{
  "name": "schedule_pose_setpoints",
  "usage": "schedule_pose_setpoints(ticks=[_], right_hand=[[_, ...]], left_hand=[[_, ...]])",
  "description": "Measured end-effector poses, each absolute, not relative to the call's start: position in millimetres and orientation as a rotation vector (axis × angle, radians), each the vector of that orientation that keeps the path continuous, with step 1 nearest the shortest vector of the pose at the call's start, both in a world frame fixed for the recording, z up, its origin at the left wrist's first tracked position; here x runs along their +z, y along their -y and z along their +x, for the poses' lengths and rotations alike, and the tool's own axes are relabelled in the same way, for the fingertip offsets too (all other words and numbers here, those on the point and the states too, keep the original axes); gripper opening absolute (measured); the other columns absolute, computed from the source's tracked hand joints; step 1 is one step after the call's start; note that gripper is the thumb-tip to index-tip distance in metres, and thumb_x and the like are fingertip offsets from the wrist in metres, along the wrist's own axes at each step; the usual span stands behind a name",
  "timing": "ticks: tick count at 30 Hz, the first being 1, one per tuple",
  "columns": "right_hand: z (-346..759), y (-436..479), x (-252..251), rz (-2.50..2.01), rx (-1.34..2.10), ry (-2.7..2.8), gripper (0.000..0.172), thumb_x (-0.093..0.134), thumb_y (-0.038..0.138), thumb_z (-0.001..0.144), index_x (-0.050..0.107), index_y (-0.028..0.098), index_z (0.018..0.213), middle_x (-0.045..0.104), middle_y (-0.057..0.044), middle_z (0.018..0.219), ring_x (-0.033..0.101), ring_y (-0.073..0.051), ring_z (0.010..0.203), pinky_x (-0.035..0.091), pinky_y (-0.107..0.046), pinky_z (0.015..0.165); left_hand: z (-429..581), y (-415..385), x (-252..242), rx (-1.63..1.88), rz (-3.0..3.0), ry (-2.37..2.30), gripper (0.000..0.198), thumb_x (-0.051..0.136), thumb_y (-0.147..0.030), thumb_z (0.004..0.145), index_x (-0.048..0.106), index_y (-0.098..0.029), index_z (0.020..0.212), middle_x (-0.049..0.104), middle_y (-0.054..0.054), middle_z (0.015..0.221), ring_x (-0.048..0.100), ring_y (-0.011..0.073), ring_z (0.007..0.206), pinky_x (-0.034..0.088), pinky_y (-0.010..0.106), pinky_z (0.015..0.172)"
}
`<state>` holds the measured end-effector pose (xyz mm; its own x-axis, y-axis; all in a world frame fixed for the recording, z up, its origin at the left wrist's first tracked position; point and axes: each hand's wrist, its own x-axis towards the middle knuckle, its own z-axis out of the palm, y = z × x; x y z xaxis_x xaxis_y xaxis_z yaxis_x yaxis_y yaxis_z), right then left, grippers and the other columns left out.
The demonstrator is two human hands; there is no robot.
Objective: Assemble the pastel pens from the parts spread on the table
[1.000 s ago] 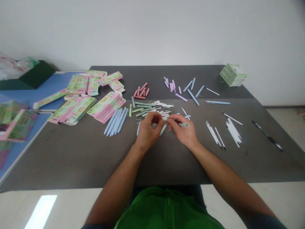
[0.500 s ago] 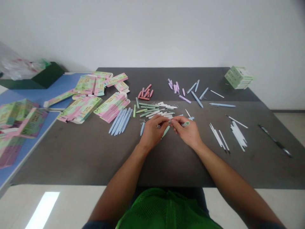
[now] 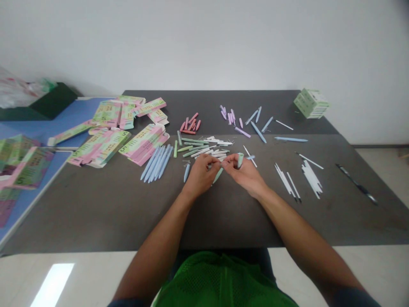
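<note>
My left hand [image 3: 200, 175] and my right hand [image 3: 244, 172] meet over the middle of the dark grey table [image 3: 111, 213], fingertips almost touching. The right hand is closed round a pale green pen part [image 3: 240, 160], which sticks up above the fingers. My left hand pinches something small that I cannot make out. Another pale green barrel [image 3: 218, 175] lies between the hands. Just beyond them lies a heap of green and white pen parts [image 3: 204, 147].
A row of light blue pens [image 3: 157, 161] lies to the left, with pink-green flat cartons [image 3: 105, 145] beyond. Red caps [image 3: 190, 124], purple and blue parts [image 3: 243, 119], white refills [image 3: 300, 179], a black pen [image 3: 356, 184] and a green box [image 3: 310, 102] lie around.
The green pen part in my right hand has turned from lying sideways to pointing up. Both hands stayed together near the heap.
</note>
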<state>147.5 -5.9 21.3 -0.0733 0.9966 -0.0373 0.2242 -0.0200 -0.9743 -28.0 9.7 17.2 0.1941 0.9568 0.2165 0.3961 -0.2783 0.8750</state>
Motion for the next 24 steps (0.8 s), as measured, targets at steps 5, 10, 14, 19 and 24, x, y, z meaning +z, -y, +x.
schedule_pose_setpoints(ticks=[5, 10, 14, 19, 24], right_hand=[[150, 13, 33, -1.195, 1.577, 1.157, 0.043, 0.06, 0.064, 0.087, 0.058, 0.023, 0.099, 0.045, 0.006, 0.069, 0.031, -0.01, 0.055, 0.019, -0.021, 0.046], [152, 16, 33, -1.13, 1.799, 1.089, 0.031, 0.065, 0.046, 0.085, 0.054, 0.026, 0.105, 0.042, 0.007, 0.071, 0.026, -0.01, 0.056, 0.016, -0.02, 0.047], [152, 16, 33, -1.079, 1.883, 1.071, 0.03, 0.061, 0.027, 0.074, 0.052, 0.025, 0.102, 0.041, 0.007, 0.07, 0.025, -0.01, 0.055, 0.019, -0.022, 0.048], [152, 16, 36, -1.002, 1.898, 1.065, 0.028, 0.058, 0.027, 0.072, 0.053, 0.024, 0.099, 0.043, 0.005, 0.073, 0.028, -0.011, 0.058, 0.026, -0.024, 0.053], [152, 16, 31, -0.972, 1.834, 1.172, 0.023, 0.055, 0.027, 0.077, 0.053, 0.024, 0.099, 0.045, 0.004, 0.075, 0.032, -0.012, 0.061, 0.03, -0.026, 0.056]], left_hand=[[-34, -15, 19, 1.127, 1.211, -1.061, 0.018, 0.067, -0.035, 0.084, 0.067, -0.018, 0.085, 0.062, -0.001, 0.074, 0.05, 0.0105, 0.062, 0.04, 0.025, 0.061], [-34, -15, 20, 1.108, 0.908, -0.879, 0.031, 0.078, -0.041, 0.076, 0.062, -0.017, 0.088, 0.061, 0.0, 0.074, 0.051, 0.0092, 0.06, 0.041, 0.024, 0.058], [-36, -15, 24, 1.114, 0.756, -0.782, 0.037, 0.082, -0.034, 0.073, 0.061, -0.018, 0.098, 0.062, -0.001, 0.077, 0.057, 0.0087, 0.065, 0.043, 0.022, 0.06], [-37, -13, 28, 1.142, 0.725, -0.712, 0.046, 0.084, -0.027, 0.073, 0.061, -0.018, 0.113, 0.065, 0.0, 0.083, 0.061, 0.0096, 0.07, 0.045, 0.021, 0.063], [-36, -12, 28, 1.231, 0.871, -0.685, 0.051, 0.08, -0.026, 0.078, 0.059, -0.02, 0.125, 0.068, 0.002, 0.086, 0.065, 0.0125, 0.073, 0.047, 0.024, 0.066]])
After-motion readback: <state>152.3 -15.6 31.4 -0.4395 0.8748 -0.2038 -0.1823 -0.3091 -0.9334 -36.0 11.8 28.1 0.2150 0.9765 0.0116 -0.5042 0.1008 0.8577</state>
